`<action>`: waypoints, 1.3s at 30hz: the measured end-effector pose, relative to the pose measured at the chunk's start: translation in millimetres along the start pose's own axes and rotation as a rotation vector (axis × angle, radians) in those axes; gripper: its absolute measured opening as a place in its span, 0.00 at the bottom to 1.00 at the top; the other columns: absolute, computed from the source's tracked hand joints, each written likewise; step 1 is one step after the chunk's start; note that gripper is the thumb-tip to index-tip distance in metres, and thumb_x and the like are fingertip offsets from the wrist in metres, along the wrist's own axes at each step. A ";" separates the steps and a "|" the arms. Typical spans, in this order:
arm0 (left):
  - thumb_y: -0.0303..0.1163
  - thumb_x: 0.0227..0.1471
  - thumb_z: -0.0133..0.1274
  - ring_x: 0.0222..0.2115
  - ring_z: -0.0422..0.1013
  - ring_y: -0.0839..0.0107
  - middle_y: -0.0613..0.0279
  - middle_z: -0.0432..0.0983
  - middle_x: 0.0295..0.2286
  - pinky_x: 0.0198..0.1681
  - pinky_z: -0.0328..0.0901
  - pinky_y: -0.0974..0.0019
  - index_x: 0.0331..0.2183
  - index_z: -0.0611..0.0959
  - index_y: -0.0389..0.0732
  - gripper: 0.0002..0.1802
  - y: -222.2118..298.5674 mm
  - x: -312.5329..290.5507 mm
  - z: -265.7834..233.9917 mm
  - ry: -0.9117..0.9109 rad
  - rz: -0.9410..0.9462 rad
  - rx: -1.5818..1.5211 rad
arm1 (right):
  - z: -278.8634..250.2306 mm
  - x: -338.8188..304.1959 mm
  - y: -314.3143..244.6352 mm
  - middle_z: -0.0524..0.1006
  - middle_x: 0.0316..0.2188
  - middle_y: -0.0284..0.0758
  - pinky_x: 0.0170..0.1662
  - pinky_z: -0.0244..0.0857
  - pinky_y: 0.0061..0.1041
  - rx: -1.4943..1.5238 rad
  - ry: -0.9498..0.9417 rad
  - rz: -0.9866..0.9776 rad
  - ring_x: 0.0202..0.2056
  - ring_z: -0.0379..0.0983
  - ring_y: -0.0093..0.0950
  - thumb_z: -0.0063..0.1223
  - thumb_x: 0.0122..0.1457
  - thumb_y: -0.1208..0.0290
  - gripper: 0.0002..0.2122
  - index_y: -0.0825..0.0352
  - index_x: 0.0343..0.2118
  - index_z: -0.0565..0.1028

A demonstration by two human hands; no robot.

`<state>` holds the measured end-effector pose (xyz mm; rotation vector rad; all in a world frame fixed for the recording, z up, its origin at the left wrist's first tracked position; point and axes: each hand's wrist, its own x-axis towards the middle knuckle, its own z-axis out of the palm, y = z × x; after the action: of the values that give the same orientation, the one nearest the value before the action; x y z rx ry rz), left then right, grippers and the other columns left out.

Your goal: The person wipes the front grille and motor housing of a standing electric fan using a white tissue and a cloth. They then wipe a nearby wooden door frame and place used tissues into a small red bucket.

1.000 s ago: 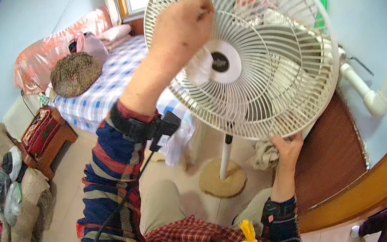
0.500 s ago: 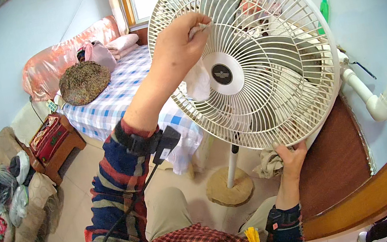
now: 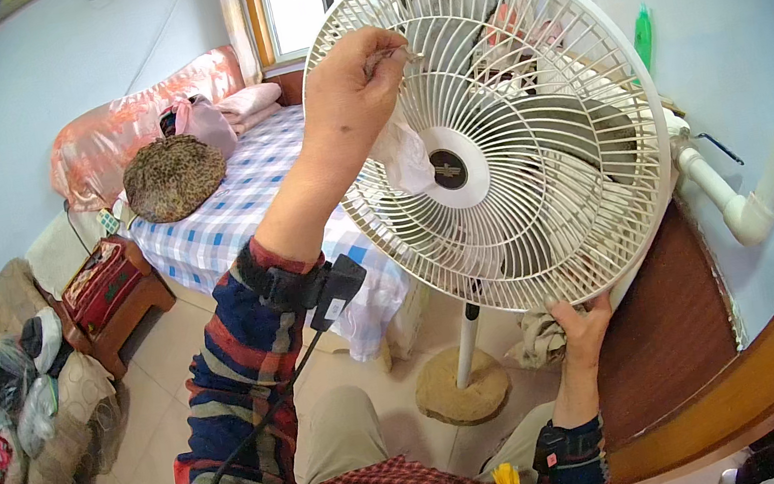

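A white stand fan point(image 3: 567, 289) with a round wire grille stands before me, its head tilted and its blades visible through the wires. Across the upper left of the grille, my left hand point(image 3: 352, 85) is closed in a pinch on a thin white cloth point(image 3: 406, 160), which hangs down beside the fan's dark hub badge. My right hand point(image 3: 580, 331) grips the lower rim of the grille, thumb in front. A crumpled grey-beige cloth point(image 3: 536, 340) shows beside that hand; whether the hand touches it I cannot tell. The fan's pole rises from a round tan base point(image 3: 461, 390).
Behind the fan is a bed point(image 3: 247, 188) with a checked sheet and a leopard-patterned cushion point(image 3: 175, 178). A small wooden cabinet point(image 3: 119, 310) and a cloth-covered seat with bags point(image 3: 32, 400) stand left. White pipes point(image 3: 742, 211) and a brown panel point(image 3: 661, 310) are at right.
My left hand has moved slightly left and down on the picture with the white cloth, which now overlaps the hub's edge. My right hand keeps its grip on the rim.
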<state>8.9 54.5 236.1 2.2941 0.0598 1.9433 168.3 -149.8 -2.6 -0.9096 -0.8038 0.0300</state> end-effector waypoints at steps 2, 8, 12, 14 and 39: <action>0.27 0.48 0.53 0.26 0.73 0.62 0.53 0.76 0.26 0.29 0.66 0.66 0.32 0.78 0.37 0.06 -2.6 3.7 5.8 0.027 0.058 0.018 | 0.2 -0.8 -0.6 0.73 0.40 0.37 0.46 0.62 0.27 -0.017 0.016 0.016 0.40 0.70 0.29 0.61 0.39 0.80 0.27 0.73 0.47 0.68; 0.26 0.46 0.52 0.27 0.73 0.54 0.54 0.75 0.26 0.29 0.67 0.62 0.30 0.76 0.38 0.05 -5.4 -2.4 17.2 -0.025 0.213 0.159 | -0.1 0.0 0.5 0.73 0.40 0.37 0.46 0.62 0.27 -0.042 0.016 -0.005 0.40 0.70 0.28 0.60 0.40 0.81 0.27 0.73 0.48 0.68; 0.27 0.46 0.53 0.25 0.73 0.60 0.56 0.75 0.25 0.29 0.66 0.66 0.29 0.78 0.38 0.05 -10.0 -13.0 1.5 -0.171 0.077 0.139 | 0.3 1.3 1.9 0.73 0.41 0.37 0.47 0.62 0.27 -0.060 0.015 -0.028 0.41 0.70 0.28 0.59 0.39 0.82 0.28 0.73 0.48 0.67; 0.30 0.46 0.55 0.22 0.69 0.72 0.61 0.74 0.22 0.28 0.64 0.72 0.29 0.79 0.37 0.07 -12.5 -11.5 -7.3 -0.274 -0.205 -0.093 | 0.3 1.0 2.4 0.73 0.41 0.37 0.47 0.62 0.26 -0.053 0.014 0.000 0.41 0.70 0.28 0.59 0.39 0.82 0.28 0.73 0.48 0.67; 0.28 0.54 0.50 0.21 0.67 0.83 0.65 0.74 0.24 0.22 0.62 0.80 0.40 0.76 0.37 0.11 -10.8 -113.4 -35.0 -0.136 -0.820 -1.068 | -17.4 -7.3 22.7 0.71 0.44 0.40 0.48 0.60 0.25 -0.029 0.014 -0.010 0.43 0.68 0.28 0.62 0.45 0.72 0.26 0.75 0.48 0.68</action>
<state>-44.0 54.6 129.3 1.3352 -0.0423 0.9879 180.9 -149.9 -29.4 -0.9319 -0.7973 0.0029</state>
